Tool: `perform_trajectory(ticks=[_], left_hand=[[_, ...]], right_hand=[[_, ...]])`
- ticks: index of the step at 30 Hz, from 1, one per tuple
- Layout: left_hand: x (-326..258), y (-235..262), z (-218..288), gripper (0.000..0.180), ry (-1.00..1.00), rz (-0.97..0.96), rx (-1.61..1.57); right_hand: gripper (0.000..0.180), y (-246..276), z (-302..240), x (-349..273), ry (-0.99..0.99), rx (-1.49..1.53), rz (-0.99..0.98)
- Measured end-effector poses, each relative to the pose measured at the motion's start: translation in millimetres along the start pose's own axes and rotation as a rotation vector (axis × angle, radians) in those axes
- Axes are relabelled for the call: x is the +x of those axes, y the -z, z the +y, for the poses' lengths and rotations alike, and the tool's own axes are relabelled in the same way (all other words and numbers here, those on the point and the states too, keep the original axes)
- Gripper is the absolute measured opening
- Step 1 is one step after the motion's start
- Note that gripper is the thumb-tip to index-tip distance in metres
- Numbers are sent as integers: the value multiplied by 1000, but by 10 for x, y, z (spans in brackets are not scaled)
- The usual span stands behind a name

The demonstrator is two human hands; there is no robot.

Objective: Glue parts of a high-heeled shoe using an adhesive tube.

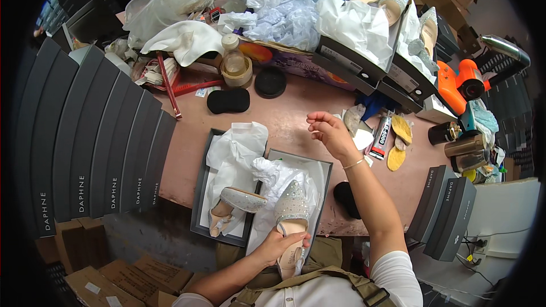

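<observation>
Sparkly shoe (292, 207) points toe forward, long axis running near to far.

The surface (284, 111) looks smooth, with a dull sheen. Over its near edge, the held shoe (291, 211) has a rough, sparkling upper (292, 199) and a smooth insole (293, 225). Thin, crumpled white paper (236, 148) lies in the matt grey cardboard box (219, 237). Toward the right edge lie a glossy glue tube (380, 139) and rough, spongy yellow pads (401, 129). By the far left corner, soft matt cloth (185, 42) lies beside a shiny plastic bag (165, 8); the bottle (232, 59) is clear plastic or glass, hard to tell which.
</observation>
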State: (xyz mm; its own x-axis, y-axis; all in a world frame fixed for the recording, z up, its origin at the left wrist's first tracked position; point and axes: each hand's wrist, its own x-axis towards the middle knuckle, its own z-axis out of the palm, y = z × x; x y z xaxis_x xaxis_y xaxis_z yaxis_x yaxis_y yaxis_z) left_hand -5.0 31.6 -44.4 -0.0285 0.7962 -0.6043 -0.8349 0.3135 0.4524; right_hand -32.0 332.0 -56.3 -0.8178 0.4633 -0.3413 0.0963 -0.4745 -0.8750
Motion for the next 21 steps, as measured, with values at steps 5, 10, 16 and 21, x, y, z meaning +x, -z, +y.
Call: perform_trajectory(ticks=[5,10,16,21], left_hand=[[-39,-94,-3,17,-21,23,7],[-61,-156,-30,18,-61,49,-27],[-146,-229,-53,19,-75,102,-51],[-171,-255,-71,20,-76,126,-46]], right_hand=[[26,-123,-165,-676,-56,395,-143],[33,-345,-117,-1226,-47,476,-151],[35,-586,31,-1629,53,458,-52],[37,-709,177,-1805,115,368,-7]])
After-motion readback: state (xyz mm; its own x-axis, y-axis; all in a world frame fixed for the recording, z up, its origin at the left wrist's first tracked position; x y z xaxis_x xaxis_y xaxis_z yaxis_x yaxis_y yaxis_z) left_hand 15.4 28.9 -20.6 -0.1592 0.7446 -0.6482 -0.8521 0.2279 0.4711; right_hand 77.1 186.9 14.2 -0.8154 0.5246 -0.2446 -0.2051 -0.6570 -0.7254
